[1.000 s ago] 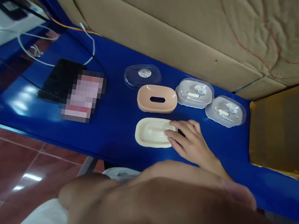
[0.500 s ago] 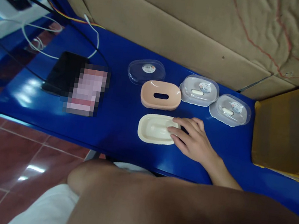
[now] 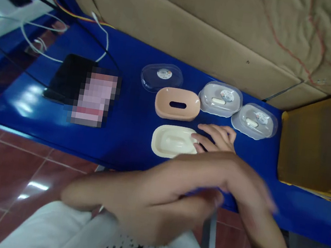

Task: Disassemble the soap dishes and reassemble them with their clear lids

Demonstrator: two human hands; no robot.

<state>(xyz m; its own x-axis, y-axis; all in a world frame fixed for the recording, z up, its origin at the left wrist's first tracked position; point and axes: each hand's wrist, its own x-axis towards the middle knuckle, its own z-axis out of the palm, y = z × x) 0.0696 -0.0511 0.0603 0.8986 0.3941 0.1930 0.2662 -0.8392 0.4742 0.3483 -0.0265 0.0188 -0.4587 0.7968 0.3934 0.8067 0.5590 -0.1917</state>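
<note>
A cream oval soap dish (image 3: 171,141) lies on the blue table. At its right end rests my right hand (image 3: 218,138), fingers spread, tips at the rim. My left hand (image 3: 194,183) crosses in front of my right forearm, blurred, with thumb and fingers apart and nothing visible in it. It hides part of the cream dish's near edge. Just behind that dish is a peach soap dish (image 3: 163,106) with a dark slot. A clear lid (image 3: 150,77) with a round sticker lies behind it. Two lidded soap boxes (image 3: 231,105) (image 3: 263,130) stand to the right.
A cardboard box with yellow tape (image 3: 310,138) stands at the table's right end. On the left lie a black device (image 3: 66,77) and a blurred-out pink item (image 3: 94,100), with cables (image 3: 105,43) behind. Brown covering (image 3: 184,26) lines the back.
My left arm, which filled the foreground, has swung so the left hand now shows over my right forearm. My right hand has shifted slightly at the cream dish. The dishes stay put.
</note>
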